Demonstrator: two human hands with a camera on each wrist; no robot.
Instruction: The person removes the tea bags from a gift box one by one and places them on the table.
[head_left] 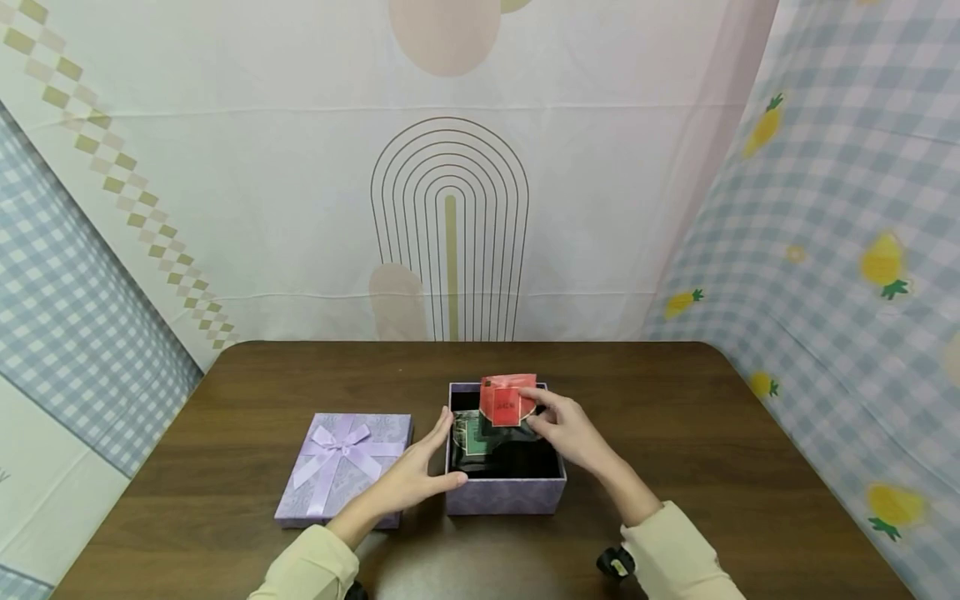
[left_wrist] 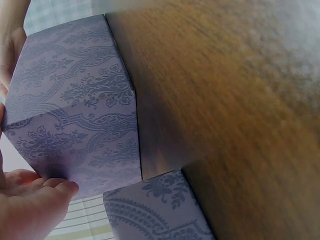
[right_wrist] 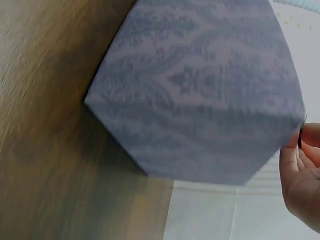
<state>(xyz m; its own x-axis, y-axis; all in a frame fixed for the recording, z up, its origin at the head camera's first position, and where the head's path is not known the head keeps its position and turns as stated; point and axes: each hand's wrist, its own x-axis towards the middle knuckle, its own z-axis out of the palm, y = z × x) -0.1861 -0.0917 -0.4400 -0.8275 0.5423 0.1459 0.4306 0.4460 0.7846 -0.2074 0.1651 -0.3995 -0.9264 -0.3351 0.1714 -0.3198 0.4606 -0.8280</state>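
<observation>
A lidless purple box [head_left: 506,497] with a damask pattern and a black inside stands near the middle of the table. Against its left wall lies my left hand [head_left: 416,467], fingers straight and thumb at the front left corner of the rim; the left wrist view shows its fingers [left_wrist: 60,186] along the wall. My right hand [head_left: 573,429] pinches the right edge of a red and black packet [head_left: 506,400] between thumb and fingers, over the box's opening. Below the red packet, partly covered by it, a green and black packet [head_left: 471,440] lies inside the box.
To the left of the box lies its purple lid [head_left: 318,477], with a lilac ribbon bow [head_left: 343,450] on top. The brown wooden table [head_left: 637,392] ends at a patterned cloth backdrop [head_left: 300,208]. A blue checked cloth [head_left: 840,350] hangs at the right.
</observation>
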